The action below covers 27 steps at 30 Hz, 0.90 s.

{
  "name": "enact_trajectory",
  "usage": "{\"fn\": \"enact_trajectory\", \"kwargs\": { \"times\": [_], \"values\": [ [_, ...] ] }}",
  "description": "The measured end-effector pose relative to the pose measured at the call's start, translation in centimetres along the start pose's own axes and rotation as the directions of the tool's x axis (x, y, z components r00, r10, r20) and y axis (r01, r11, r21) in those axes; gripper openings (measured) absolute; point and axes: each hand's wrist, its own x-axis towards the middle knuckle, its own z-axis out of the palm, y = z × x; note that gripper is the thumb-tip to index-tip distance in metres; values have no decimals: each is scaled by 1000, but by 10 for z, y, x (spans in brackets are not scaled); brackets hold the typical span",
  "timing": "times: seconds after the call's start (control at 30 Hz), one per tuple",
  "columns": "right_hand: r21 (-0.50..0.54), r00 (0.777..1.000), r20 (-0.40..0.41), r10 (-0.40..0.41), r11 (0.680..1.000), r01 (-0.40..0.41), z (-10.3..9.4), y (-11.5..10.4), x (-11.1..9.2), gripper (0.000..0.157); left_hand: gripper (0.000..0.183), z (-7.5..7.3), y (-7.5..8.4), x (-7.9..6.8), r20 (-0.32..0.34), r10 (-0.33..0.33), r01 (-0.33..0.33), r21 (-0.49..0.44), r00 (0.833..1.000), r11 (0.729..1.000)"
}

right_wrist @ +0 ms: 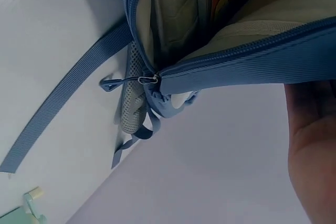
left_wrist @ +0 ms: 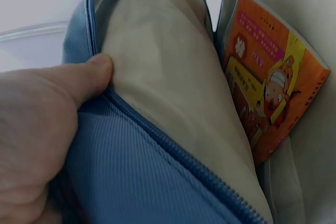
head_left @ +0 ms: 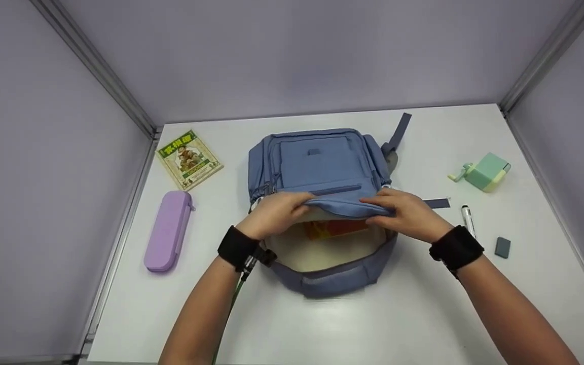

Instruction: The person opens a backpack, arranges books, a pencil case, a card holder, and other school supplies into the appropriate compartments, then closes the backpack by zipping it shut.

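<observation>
A blue backpack lies on the white table, its main zipped opening turned toward me and gaping. My left hand grips the upper edge of the opening, and the left wrist view shows its thumb over the zipper edge. Farther right along that edge, my right hand holds the fabric between thumb and fingers; in the right wrist view its fingers pass behind the flap. Inside, against the cream lining, sits an orange book with a cartoon cover.
To the left are a small illustrated book and a purple pencil case. A green pencil sharpener with a crank, a marker and a dark eraser-like block lie on the right. Backpack straps stick out rightward. Grey panels surround the table.
</observation>
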Motion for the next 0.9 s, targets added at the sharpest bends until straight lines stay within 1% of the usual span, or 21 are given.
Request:
{"fn": "enact_trajectory", "kwargs": {
  "times": [0.1,0.17,0.33,0.43,0.5,0.57,0.63,0.67,0.73,0.77,0.83,0.9],
  "values": [
    [-86,999,-1,-49,995,49,4,-5,3,22,34,0,-3,0,12,-4,4,-15,1000,1000],
    [-118,998,-21,-60,991,57,6,-7,4,14,34,0,-6,0,17,-6,7,-26,1000,1000],
    [-197,994,-100,-34,980,14,17,-14,6,11,29,2,-12,0,9,-12,13,-68,1000,998],
    [-266,988,-153,-25,964,-17,24,-17,6,11,29,1,-16,-2,9,-12,13,-98,1000,995],
    [-294,982,-188,-10,955,-46,28,-18,6,12,34,0,-19,-5,19,-20,22,-132,1000,991],
    [-306,975,-222,10,949,-80,31,-19,6,11,47,-1,-22,-8,29,-35,39,-170,999,985],
    [-307,967,-253,37,944,-116,32,-20,5,10,61,-4,-27,-10,12,-61,62,-190,998,980],
    [-307,963,-265,49,943,-132,32,-21,5,9,65,-5,-31,-10,-7,-81,78,-191,997,978],
    [-299,956,-284,68,941,-156,32,-22,5,10,65,-9,-43,-10,-72,-126,112,-168,989,979],
    [-296,954,-292,72,941,-162,31,-23,5,15,62,-10,-52,-10,-108,-153,137,-147,982,980],
    [-285,951,-301,77,944,-166,31,-24,6,26,55,-12,-74,-9,-178,-215,202,-87,960,975],
    [-273,949,-305,76,948,-163,32,-25,7,36,50,-12,-98,-10,-230,-271,276,-12,935,961]
  ]
}}
